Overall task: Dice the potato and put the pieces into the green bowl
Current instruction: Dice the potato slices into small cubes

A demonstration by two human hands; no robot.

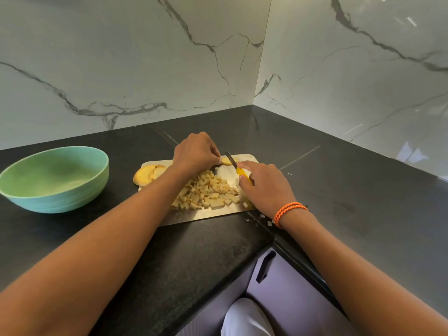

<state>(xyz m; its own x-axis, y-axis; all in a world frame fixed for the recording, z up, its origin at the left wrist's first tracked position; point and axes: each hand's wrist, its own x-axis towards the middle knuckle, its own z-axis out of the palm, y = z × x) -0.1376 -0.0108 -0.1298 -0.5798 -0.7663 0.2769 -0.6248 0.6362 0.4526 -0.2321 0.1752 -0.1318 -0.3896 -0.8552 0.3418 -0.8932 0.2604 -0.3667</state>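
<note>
Your left hand [196, 151] pinches a potato slice [228, 161] at the far edge of the cutting board [194, 218], fingers curled down on it to pin it flat so it cannot slide under the blade. Your right hand [264, 187] is wrapped around the yellow handle of the knife [236, 166], forefinger laid along the top — most likely for control — and the dark blade lies angled across that slice. The diced pieces [208, 192] sit heaped in the middle of the board, too many to count, pushed toward you so the far edge stays free for cutting. A few stray bits [263, 218] lie on the counter [218, 251] just off the board's near right corner, beside your wrist with its orange bracelet [288, 210]. The uncut potato slices [149, 175] — two or three, overlapping, so the count is uncertain — wait at the board's left corner, partly hanging over its edge. One green bowl [54, 178] stands on the counter well to the left of the board, close enough to scrape into later; nothing shows inside it, so by my judgement the dicing is well along and no transfer has begun.
</note>
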